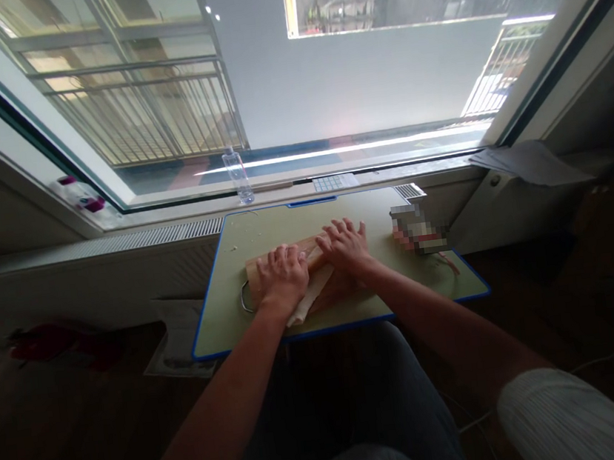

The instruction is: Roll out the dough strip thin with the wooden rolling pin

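Observation:
On a wooden cutting board (342, 288) with a metal handle at its left end, a pale, flat strip like dough (313, 294) runs diagonally towards me. My left hand (282, 272) presses palm down on the left part of the board beside the strip, its fingers stretched out. Further right and slightly farther away, my right hand (345, 245) lies palm down over the strip's far end, fingers spread. Neither hand is wrapped round anything. What lies directly under the palms is hidden.
The board rests on a small pale table (229, 322) with blue edging. A blurred-out object (420, 229) sits at its right side. On the windowsill stand a clear plastic bottle (238, 177) and, at far left, another bottle (80, 192). Papers (534, 161) lie at right.

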### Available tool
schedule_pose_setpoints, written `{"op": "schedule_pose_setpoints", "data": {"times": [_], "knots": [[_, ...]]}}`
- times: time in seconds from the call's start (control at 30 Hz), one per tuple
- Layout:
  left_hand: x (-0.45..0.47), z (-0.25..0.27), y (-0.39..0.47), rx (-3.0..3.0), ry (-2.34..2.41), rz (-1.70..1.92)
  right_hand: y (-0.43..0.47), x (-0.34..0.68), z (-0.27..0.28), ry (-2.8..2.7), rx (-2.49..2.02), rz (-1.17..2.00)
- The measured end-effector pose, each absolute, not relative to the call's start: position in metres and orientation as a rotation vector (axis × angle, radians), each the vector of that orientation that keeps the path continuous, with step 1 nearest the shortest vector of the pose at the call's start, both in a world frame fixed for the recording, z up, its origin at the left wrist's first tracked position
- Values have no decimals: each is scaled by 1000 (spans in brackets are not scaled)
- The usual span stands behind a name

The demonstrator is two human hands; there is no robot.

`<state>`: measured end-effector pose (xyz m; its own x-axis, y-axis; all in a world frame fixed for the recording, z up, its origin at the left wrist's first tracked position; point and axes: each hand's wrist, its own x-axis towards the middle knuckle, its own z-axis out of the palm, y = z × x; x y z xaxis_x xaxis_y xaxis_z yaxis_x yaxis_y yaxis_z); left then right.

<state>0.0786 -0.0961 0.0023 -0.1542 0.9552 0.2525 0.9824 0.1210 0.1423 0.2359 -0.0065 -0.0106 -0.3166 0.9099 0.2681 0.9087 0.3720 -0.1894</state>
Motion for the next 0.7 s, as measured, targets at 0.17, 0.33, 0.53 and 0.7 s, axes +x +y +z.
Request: {"op": "schedule_pose_setpoints", "data": {"times": [0.17, 0.33, 0.53, 0.7], "knots": [[72, 10, -95, -1981, -2310, -353, 8, 228, -10, -2356, -1610, 0], [60, 5, -77, -2005, -2323, -307, 21, 219, -11, -2370, -1596, 9], [42, -3, -58, -2057, -2317, -295, 37, 209, -9, -2364, -1598, 45], [34, -1, -46, -2087, -2339, -275, 48, 203, -6, -2384, -1586, 72]]}}
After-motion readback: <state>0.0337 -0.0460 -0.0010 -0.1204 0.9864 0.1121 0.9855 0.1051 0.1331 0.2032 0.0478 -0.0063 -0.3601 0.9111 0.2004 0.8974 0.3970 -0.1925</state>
